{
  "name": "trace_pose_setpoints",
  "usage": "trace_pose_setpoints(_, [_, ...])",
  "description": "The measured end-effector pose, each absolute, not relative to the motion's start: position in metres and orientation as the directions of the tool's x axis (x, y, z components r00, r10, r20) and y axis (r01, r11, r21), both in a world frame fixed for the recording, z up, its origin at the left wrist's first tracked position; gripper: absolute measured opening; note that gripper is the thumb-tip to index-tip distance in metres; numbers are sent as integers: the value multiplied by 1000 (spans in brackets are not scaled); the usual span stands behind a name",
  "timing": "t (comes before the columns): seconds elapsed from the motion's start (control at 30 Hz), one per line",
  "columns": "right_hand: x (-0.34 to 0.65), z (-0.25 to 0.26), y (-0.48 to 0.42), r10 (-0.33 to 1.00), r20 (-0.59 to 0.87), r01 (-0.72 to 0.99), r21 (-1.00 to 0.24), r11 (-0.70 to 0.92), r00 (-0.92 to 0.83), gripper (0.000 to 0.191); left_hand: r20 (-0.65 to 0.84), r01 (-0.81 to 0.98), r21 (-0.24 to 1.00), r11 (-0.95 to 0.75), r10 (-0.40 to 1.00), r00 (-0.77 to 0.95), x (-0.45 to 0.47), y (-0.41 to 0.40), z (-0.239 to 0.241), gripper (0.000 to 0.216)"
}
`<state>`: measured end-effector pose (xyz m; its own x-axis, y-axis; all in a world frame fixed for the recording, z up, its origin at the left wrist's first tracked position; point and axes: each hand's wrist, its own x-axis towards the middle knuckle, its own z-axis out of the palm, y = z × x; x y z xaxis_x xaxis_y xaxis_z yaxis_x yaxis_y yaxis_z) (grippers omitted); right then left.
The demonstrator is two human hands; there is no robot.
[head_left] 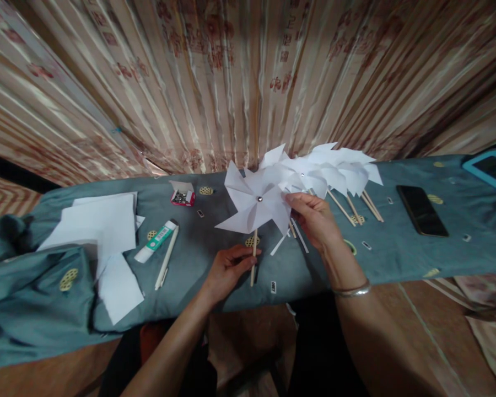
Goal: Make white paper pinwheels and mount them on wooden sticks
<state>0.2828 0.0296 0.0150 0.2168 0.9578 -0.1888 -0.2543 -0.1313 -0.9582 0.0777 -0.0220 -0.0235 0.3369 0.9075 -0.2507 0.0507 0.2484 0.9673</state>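
A white paper pinwheel [248,207] with a silver pin at its centre is held up over the cloth-covered table. Its thin wooden stick is pinched between the thumb and fingers of my left hand [230,271]. My right hand [313,218], with a bracelet on the wrist, has its thumb and fingers closed at the right edge of the pinwheel's paper blades. Behind and to the right lie several more white pinwheels [339,165], overlapping in a row, their sticks pointing toward me. Thin paper strips [300,236] lie beneath my right hand.
On the left are white paper sheets [111,218], a glue tube [155,242], a pen [166,259] and a small red box of pins [183,196]. To the right lie a black phone [421,210] and a blue-framed device [491,168]. A curtain [231,82] hangs behind the table.
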Motion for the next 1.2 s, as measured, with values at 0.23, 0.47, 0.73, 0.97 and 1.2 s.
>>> trace_pose_setpoints(0.23, [275,20,26,961,-204,-274,-950,-149,188,29,-246,62,969,239,918,311,78,-21,-25,21])
trace_pose_setpoints(0.47, [272,16,25,963,-223,-260,-949,-180,150,31,-253,44,967,252,919,303,78,-21,-26,23])
trace_pose_setpoints(0.73, [267,13,22,966,-226,-274,-944,-187,122,28,-243,13,968,250,925,292,79,-21,-27,22])
trace_pose_setpoints(0.97, [262,13,21,964,-246,-278,-938,-209,102,29,-255,-15,963,270,925,280,80,-22,-28,25])
trace_pose_setpoints(1.2, [257,15,19,957,-280,-256,-933,-251,81,32,-270,-24,958,287,923,273,80,-22,-29,27])
